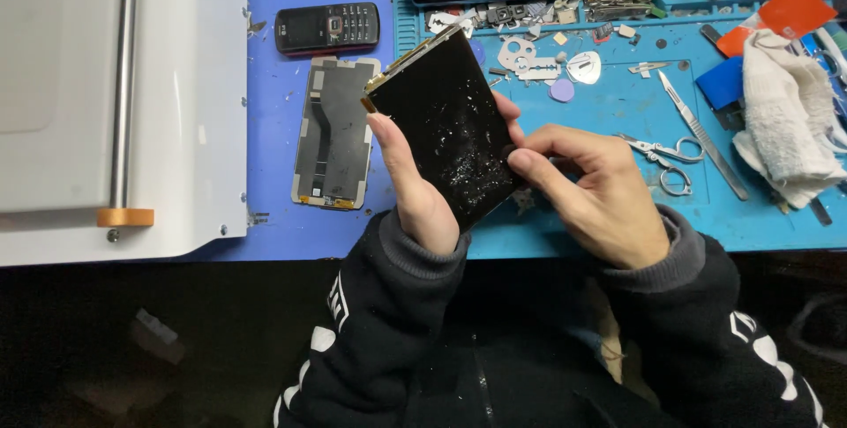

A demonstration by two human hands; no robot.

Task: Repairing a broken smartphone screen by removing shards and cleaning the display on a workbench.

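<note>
Head view. A dark phone screen panel [450,123] is held in mid-frame, above the near edge of the blue work mat [600,110]. Its long axis runs from upper left, near the gold-edged corner, down to lower right. White flecks and cracks cluster on its lower right part.

The left hand [415,185] grips the panel along its lower-left long edge, thumb laid up the face, fingers hidden behind. The right hand [591,194] is curled, its thumb and forefinger pinching at the lower right edge; fingertips show behind the right side. The damaged patch lies just left of the right thumb, so the right hand is nearer to it.

A metal phone frame [333,132] lies flat just left of the panel. Small scissors [666,159] lie right of the right hand.
</note>
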